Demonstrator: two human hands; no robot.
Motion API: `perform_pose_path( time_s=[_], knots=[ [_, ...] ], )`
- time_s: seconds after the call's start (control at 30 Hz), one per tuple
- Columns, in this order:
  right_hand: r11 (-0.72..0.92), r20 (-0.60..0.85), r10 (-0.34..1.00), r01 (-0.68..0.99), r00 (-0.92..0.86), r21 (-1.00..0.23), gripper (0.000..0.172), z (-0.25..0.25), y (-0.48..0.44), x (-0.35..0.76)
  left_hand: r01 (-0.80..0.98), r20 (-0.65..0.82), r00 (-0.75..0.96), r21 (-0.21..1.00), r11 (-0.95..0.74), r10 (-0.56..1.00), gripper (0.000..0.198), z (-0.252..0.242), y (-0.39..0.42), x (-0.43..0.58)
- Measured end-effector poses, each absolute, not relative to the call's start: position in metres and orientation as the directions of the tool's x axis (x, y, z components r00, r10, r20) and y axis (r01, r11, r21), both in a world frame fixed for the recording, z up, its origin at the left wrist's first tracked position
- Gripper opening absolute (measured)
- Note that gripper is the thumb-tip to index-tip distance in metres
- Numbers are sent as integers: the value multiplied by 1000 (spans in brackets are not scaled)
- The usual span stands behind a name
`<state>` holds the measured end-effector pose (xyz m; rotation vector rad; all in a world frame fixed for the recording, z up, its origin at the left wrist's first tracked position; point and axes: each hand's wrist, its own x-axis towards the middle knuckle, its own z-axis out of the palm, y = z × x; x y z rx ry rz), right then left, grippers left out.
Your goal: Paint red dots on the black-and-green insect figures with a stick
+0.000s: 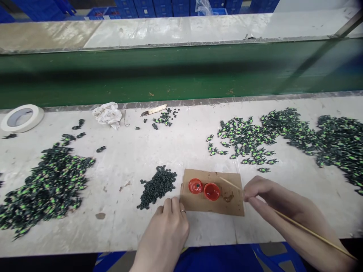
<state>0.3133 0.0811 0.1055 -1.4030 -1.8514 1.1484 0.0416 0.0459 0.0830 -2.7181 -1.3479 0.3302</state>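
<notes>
My right hand (262,196) pinches a long thin wooden stick (312,233); its tip points left over a brown cardboard square (227,206). Two small red caps (204,189) sit on the cardboard, one holding red liquid. My left hand (167,226) rests knuckles-up at the cardboard's left edge, fingers curled under; what it holds, if anything, is hidden. Just beyond it lies a heap of small dark round pieces (159,185).
Piles of small black-and-green pieces lie at the left (48,185) and right (283,136) of the white table. A tape roll (21,118), a crumpled cloth (108,114) and a small blade (154,110) sit near the far edge, before a green conveyor belt (181,71).
</notes>
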Motion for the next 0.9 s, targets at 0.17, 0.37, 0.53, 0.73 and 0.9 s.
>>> perform_pose_path(
  time_s=[0.17,0.37,0.53,0.73,0.9],
  knots=[
    [353,224,923,454,-314,-818,10,98,81,297,724,-112,674,-92,-683,730,40,79,55,23],
    [430,283,893,479,-349,-765,26,70,80,281,717,4,525,537,-445,851,23,80,41,-1],
    [478,303,869,506,-390,-718,28,66,84,271,516,151,339,795,-318,928,26,76,26,14],
    [452,278,883,524,-378,-722,30,65,84,271,410,175,131,887,-214,976,33,61,12,47],
    [341,185,926,518,-330,-785,33,66,80,273,323,12,-63,946,9,998,26,44,-1,68]
  ],
)
